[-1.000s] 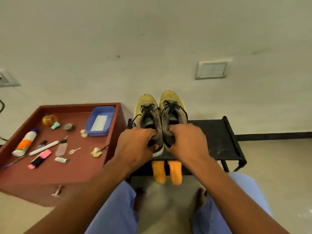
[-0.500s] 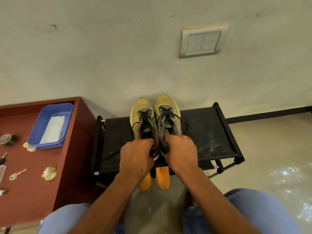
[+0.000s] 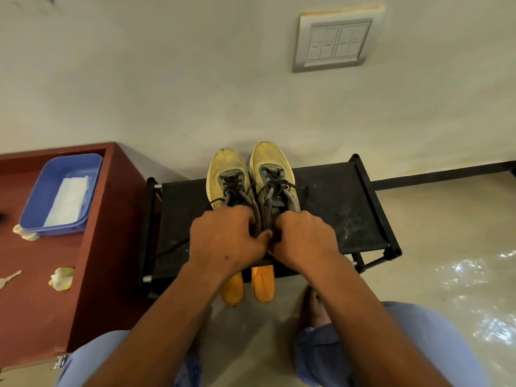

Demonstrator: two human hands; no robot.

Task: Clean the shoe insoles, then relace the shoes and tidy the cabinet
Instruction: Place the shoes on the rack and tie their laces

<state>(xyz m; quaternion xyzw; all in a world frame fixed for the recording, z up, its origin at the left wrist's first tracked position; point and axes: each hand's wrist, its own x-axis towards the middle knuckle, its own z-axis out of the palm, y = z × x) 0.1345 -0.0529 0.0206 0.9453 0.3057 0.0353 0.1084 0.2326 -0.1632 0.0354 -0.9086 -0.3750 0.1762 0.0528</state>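
Two yellow shoes with dark laces stand side by side on a black shoe rack [image 3: 343,202], toes toward the wall. My left hand [image 3: 226,238] grips the heel of the left shoe [image 3: 226,174]. My right hand [image 3: 304,238] grips the heel of the right shoe [image 3: 272,166]. The heels are hidden under my hands. Two orange insoles [image 3: 262,283] stick out from the rack's lower level, below my hands.
A red-brown cabinet [image 3: 106,261] stands left of the rack. On it sit a blue tray [image 3: 36,208] with a white cloth, some crumpled yellowish scraps and a small key. A switch plate [image 3: 333,40] is on the wall. My knees are at the bottom.
My view has shifted right and closer, so most of the cabinet top has left the frame. Both hands stay closed on the shoe heels; the shoes sit a little farther back on the rack.
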